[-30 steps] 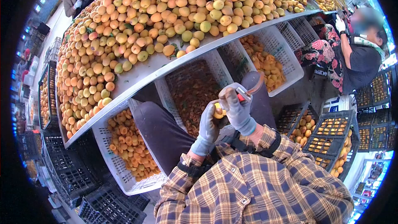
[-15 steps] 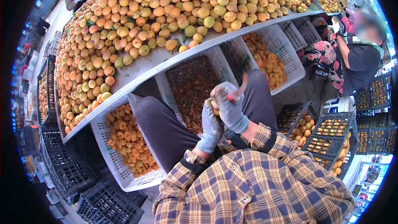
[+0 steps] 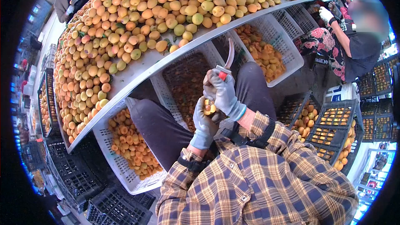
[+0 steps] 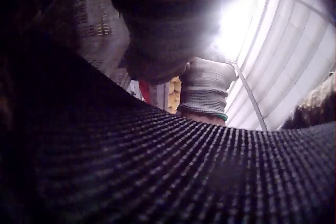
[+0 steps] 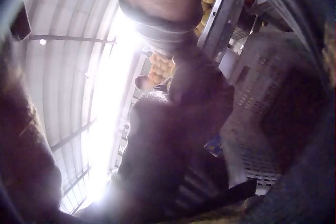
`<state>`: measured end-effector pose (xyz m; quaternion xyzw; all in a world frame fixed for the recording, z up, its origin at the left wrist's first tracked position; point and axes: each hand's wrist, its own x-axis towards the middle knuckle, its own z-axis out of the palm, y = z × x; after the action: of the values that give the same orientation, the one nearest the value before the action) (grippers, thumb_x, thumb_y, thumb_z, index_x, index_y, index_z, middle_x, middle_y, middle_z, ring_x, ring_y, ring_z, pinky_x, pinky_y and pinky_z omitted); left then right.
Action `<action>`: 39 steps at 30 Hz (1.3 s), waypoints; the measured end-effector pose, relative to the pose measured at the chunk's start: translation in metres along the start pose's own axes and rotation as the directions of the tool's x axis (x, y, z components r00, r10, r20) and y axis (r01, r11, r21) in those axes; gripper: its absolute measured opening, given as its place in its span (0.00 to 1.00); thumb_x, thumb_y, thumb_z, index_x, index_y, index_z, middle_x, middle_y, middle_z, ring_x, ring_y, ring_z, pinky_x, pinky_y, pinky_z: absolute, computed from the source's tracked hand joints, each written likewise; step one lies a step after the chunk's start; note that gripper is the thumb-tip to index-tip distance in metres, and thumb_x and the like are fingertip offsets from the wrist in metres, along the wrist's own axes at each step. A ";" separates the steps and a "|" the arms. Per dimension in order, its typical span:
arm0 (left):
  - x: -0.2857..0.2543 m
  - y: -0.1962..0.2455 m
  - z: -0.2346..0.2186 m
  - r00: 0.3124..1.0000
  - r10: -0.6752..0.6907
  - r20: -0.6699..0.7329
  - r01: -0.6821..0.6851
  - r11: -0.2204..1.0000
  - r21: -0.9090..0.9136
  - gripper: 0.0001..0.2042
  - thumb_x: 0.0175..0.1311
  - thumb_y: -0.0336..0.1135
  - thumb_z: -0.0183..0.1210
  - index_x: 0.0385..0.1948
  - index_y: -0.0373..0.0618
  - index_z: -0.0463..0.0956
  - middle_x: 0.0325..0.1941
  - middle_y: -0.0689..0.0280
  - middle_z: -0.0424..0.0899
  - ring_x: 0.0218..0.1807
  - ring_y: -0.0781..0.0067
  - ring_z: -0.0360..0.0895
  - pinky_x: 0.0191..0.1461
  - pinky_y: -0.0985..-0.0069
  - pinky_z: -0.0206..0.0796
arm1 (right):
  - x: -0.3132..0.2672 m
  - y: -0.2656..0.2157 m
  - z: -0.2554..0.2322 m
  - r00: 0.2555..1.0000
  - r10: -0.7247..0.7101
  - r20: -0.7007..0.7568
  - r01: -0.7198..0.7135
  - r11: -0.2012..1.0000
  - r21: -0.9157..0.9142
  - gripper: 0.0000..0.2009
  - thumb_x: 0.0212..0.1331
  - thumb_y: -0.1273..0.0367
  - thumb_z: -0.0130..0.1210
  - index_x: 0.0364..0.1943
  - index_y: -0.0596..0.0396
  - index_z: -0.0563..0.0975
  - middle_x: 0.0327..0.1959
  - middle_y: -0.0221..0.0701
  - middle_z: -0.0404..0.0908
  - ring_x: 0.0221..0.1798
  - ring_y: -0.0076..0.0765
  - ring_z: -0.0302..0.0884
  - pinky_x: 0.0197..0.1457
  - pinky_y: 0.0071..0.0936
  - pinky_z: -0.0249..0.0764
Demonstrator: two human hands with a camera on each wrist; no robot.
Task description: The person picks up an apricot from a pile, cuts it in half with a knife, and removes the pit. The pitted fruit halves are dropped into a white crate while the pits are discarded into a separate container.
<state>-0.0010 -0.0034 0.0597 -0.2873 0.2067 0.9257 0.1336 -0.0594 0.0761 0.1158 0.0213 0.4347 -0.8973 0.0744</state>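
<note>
Grey knit gloves (image 3: 236, 107) covered both hands. We saw the right hand (image 3: 223, 92) clamped round the red handle (image 3: 222, 76) of a knife (image 3: 230, 54). Just beside it, the left hand (image 3: 203, 123) had its fingers curled about a yellow fruit (image 3: 210, 107), held above the gap between the wearer's dark-trousered knees (image 3: 255, 81). Near the legs we found white crates (image 3: 146, 185), two with orange fruit pieces (image 3: 135, 146) and the middle one with dark brown scraps (image 3: 179, 71). Past them ran the metal-edged tabletop (image 3: 131, 74), pale grey along its near edge and heaped with whole fruit (image 3: 166, 6). Black crates (image 3: 68, 171) stood to both sides, and other people (image 3: 362, 56) showed at upper left and at right. Our wrist views caught a pale ribbed roof (image 5: 68, 87) and strong glare. Blue marks on a white container (image 3: 341, 91) were too small for us to read. The knife's curved blade pointed forward from the right hand, its long axis running towards the tabletop. We could not tell the yellow fruit's long axis.
</note>
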 end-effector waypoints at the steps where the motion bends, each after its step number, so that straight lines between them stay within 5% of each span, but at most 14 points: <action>1: -0.001 -0.001 0.000 1.000 -0.003 0.002 0.003 1.000 0.003 0.15 0.66 0.47 0.43 0.37 0.49 0.73 0.28 0.69 0.78 0.28 0.75 0.76 0.31 0.80 0.71 | 0.000 0.001 0.001 1.000 -0.023 -0.001 0.023 0.999 -0.045 0.14 0.61 0.61 0.54 0.23 0.54 0.71 0.13 0.20 0.62 0.11 0.14 0.55 0.14 0.16 0.50; 7: 0.001 0.006 -0.003 0.946 -0.216 0.242 0.233 0.972 -0.041 0.15 0.63 0.50 0.44 0.32 0.49 0.71 0.22 0.68 0.75 0.12 0.75 0.64 0.15 0.79 0.55 | 0.002 0.005 -0.009 0.998 0.054 0.016 -0.056 0.994 0.098 0.14 0.60 0.61 0.53 0.23 0.53 0.69 0.11 0.19 0.56 0.10 0.15 0.51 0.14 0.17 0.48; 9: -0.008 -0.002 0.016 0.989 0.013 -0.146 0.004 0.993 0.116 0.15 0.66 0.45 0.43 0.36 0.44 0.72 0.31 0.66 0.76 0.26 0.74 0.73 0.28 0.77 0.66 | 0.000 0.005 -0.011 0.975 0.091 -0.200 -0.061 0.987 0.152 0.11 0.61 0.62 0.53 0.25 0.53 0.72 0.13 0.20 0.65 0.10 0.14 0.55 0.13 0.16 0.52; 11: 0.011 -0.009 -0.009 0.796 0.440 0.417 -0.595 0.440 0.672 0.14 0.69 0.41 0.40 0.37 0.39 0.70 0.34 0.65 0.75 0.35 0.77 0.70 0.40 0.81 0.63 | -0.003 0.012 -0.009 0.961 -0.164 -0.221 0.148 0.985 -0.087 0.11 0.60 0.62 0.55 0.31 0.55 0.75 0.21 0.22 0.73 0.17 0.11 0.61 0.18 0.13 0.57; 15: 0.003 -0.010 -0.001 0.743 0.482 0.465 -0.659 0.400 0.638 0.13 0.70 0.37 0.37 0.32 0.38 0.68 0.30 0.67 0.70 0.33 0.78 0.65 0.41 0.79 0.60 | -0.005 0.014 -0.001 0.952 -0.267 -0.153 0.235 0.952 -0.198 0.12 0.60 0.61 0.55 0.30 0.57 0.75 0.23 0.21 0.73 0.22 0.12 0.63 0.22 0.14 0.58; 16: 0.009 -0.012 -0.003 0.600 0.565 0.566 -0.752 0.157 0.641 0.14 0.70 0.38 0.37 0.29 0.39 0.67 0.28 0.69 0.68 0.30 0.78 0.64 0.37 0.78 0.60 | -0.007 0.012 -0.004 0.979 -0.189 -0.075 0.176 0.972 -0.158 0.13 0.60 0.61 0.55 0.29 0.57 0.75 0.22 0.21 0.72 0.21 0.12 0.63 0.22 0.14 0.58; 19: -0.001 -0.007 -0.008 0.533 0.569 0.626 -0.626 -0.234 0.744 0.13 0.70 0.38 0.38 0.29 0.41 0.67 0.27 0.69 0.70 0.29 0.78 0.65 0.34 0.79 0.60 | -0.008 0.005 -0.004 0.998 -0.058 0.030 0.062 0.991 -0.121 0.13 0.60 0.62 0.55 0.25 0.56 0.73 0.19 0.20 0.70 0.19 0.12 0.61 0.20 0.15 0.57; 20: -0.002 -0.015 -0.007 0.843 0.509 0.174 -0.507 0.644 0.573 0.13 0.70 0.42 0.40 0.31 0.44 0.69 0.28 0.69 0.72 0.29 0.78 0.69 0.32 0.78 0.62 | -0.003 0.009 -0.007 0.998 -0.049 0.036 0.051 0.998 -0.046 0.13 0.60 0.61 0.55 0.24 0.54 0.72 0.18 0.21 0.68 0.16 0.14 0.59 0.18 0.16 0.54; 23: -0.013 -0.005 0.012 0.990 0.130 -0.063 -0.126 0.990 0.065 0.10 0.64 0.42 0.50 0.34 0.46 0.70 0.30 0.67 0.74 0.29 0.73 0.73 0.30 0.76 0.66 | 0.000 0.008 -0.009 0.999 0.036 0.035 -0.039 0.995 0.087 0.14 0.61 0.60 0.52 0.23 0.52 0.69 0.13 0.20 0.59 0.11 0.16 0.52 0.15 0.18 0.48; 34: 0.005 0.003 -0.001 0.931 -0.341 0.129 0.351 0.933 -0.072 0.12 0.62 0.45 0.43 0.27 0.50 0.70 0.20 0.68 0.74 0.14 0.74 0.65 0.14 0.76 0.55 | 0.006 0.013 -0.023 0.983 0.138 0.124 -0.139 0.990 -0.001 0.12 0.60 0.63 0.54 0.24 0.55 0.72 0.15 0.20 0.66 0.12 0.14 0.57 0.15 0.16 0.52; 35: 0.015 -0.002 -0.020 0.945 -0.270 0.186 0.285 0.956 -0.065 0.12 0.63 0.41 0.43 0.34 0.44 0.71 0.28 0.61 0.75 0.20 0.68 0.70 0.21 0.75 0.60 | 0.006 0.016 -0.026 0.985 0.159 0.064 -0.157 0.987 -0.042 0.11 0.60 0.63 0.55 0.26 0.56 0.73 0.17 0.21 0.68 0.14 0.14 0.60 0.16 0.15 0.54; 36: 0.027 -0.012 -0.030 0.922 0.259 0.289 -0.376 0.781 0.498 0.10 0.62 0.38 0.44 0.33 0.42 0.70 0.29 0.59 0.74 0.24 0.64 0.72 0.26 0.73 0.63 | 0.004 0.018 -0.021 0.999 0.053 0.005 -0.052 0.992 -0.116 0.11 0.59 0.63 0.56 0.31 0.58 0.76 0.21 0.22 0.72 0.19 0.13 0.64 0.20 0.13 0.57; 37: 0.033 -0.019 -0.031 0.588 0.512 0.626 -0.726 -0.008 0.688 0.08 0.61 0.34 0.45 0.33 0.40 0.70 0.29 0.57 0.74 0.28 0.60 0.74 0.30 0.71 0.65 | 0.001 0.021 -0.016 0.996 -0.022 -0.081 0.005 0.979 -0.204 0.10 0.59 0.64 0.56 0.32 0.58 0.76 0.24 0.23 0.74 0.24 0.13 0.66 0.25 0.12 0.60; 39: 0.031 -0.022 -0.034 0.742 0.457 0.491 -0.628 0.217 0.747 0.06 0.60 0.29 0.45 0.31 0.37 0.68 0.32 0.55 0.74 0.35 0.55 0.73 0.39 0.68 0.66 | -0.002 0.021 -0.011 0.990 -0.065 -0.121 0.035 0.970 -0.239 0.10 0.59 0.64 0.55 0.32 0.58 0.76 0.24 0.22 0.74 0.25 0.13 0.66 0.27 0.12 0.62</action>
<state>-0.0013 0.0042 0.0094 -0.0047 0.7302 0.6811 -0.0540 -0.0545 0.0721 0.0926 0.0590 0.5425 -0.8376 0.0257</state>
